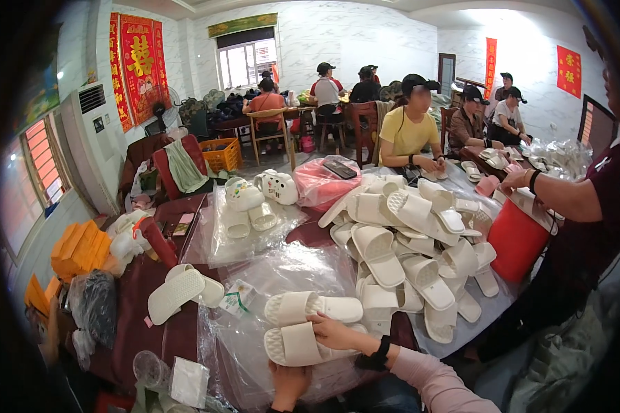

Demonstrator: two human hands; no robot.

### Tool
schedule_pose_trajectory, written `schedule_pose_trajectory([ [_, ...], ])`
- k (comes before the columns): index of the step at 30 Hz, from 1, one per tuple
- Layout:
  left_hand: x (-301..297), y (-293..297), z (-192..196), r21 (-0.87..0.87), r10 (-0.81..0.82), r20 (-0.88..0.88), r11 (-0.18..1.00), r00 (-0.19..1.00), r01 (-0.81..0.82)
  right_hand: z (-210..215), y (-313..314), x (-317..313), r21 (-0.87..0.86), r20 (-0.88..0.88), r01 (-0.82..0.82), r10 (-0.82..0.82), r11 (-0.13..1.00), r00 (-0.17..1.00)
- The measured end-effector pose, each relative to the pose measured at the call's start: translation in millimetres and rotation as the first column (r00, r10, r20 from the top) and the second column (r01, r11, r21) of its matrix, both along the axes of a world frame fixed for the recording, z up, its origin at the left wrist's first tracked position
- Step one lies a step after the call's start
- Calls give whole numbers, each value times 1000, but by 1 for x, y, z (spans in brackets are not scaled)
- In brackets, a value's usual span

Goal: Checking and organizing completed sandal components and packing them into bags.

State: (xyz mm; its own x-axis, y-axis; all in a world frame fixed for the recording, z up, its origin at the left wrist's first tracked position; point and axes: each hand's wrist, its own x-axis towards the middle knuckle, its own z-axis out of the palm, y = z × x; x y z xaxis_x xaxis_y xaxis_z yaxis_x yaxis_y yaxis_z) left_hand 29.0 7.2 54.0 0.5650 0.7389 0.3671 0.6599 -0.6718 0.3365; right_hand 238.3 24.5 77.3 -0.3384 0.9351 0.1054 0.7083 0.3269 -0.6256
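Observation:
A pair of cream slippers lies side by side on clear plastic bags (241, 344) in front of me: a farther slipper (289, 307) and a nearer slipper (289, 345). My right hand (334, 332) reaches in from the right, its fingers closed on the nearer slipper by the strap opening. At that slipper's near edge, my left hand (290, 383) grips from below, with its fingertips hidden behind it. A white and green card (238, 297) rests on the plastic just beyond. Left of it, another cream pair (177, 294) shows a sole turned up.
A large heap of cream slippers (382, 258) fills the right, beside a red bucket (519, 241) and a standing co-worker (582, 186). Bagged white clogs (277, 187) and a phone (339, 168) on a pink bag lie beyond. Across the table sits a person in yellow (410, 134).

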Motion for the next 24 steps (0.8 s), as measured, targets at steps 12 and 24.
schedule_pose_trajectory([
  [12,-29,41,-37,-822,125,521,339,844,457,62,-134,-8,-140,-680,-155,19,978,733],
  [24,-44,37,-4,-110,-271,-318,962,909,249,37,-180,5,-341,-712,-402,46,850,701],
])
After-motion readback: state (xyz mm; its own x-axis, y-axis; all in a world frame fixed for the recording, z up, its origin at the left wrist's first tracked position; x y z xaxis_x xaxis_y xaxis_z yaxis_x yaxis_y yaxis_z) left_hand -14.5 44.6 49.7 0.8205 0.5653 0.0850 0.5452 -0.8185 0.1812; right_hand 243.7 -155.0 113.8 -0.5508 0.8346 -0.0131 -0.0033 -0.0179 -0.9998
